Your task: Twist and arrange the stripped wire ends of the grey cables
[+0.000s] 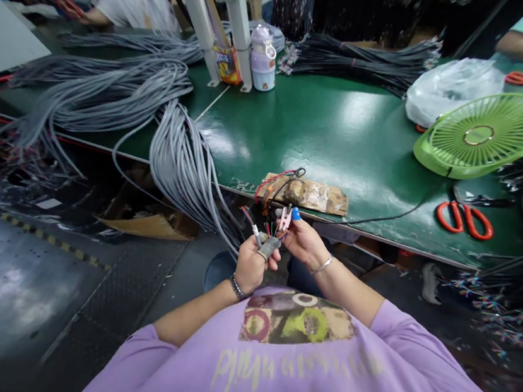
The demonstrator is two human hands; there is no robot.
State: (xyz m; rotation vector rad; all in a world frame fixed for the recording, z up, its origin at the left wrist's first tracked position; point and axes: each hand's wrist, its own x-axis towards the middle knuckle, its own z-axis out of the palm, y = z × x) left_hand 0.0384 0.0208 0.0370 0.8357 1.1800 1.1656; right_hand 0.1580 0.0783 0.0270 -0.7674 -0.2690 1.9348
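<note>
My left hand [248, 269] is closed around the stripped end of a grey cable [255, 228], from which thin coloured wires [245, 212] fan out. A grey cover [269, 246] sits on its thumb. Close beside it, my right hand [307, 245] pinches thin coloured wires; a blue cover [296, 213] is on one fingertip. A small pale pink clip-like piece [284, 219] shows at the right fingertips; whether they grip it is unclear. Just beyond both hands, a wooden block [323, 197] with a red and a black lead lies at the bench edge.
Coiled grey cables [184, 161] hang over the edge on the left. To the right are red-handled scissors [464, 220], a green fan [481, 135] and a plastic bag [453, 86]. A bottle [262, 59] stands by posts on the green bench [346, 130]. Two people sit across.
</note>
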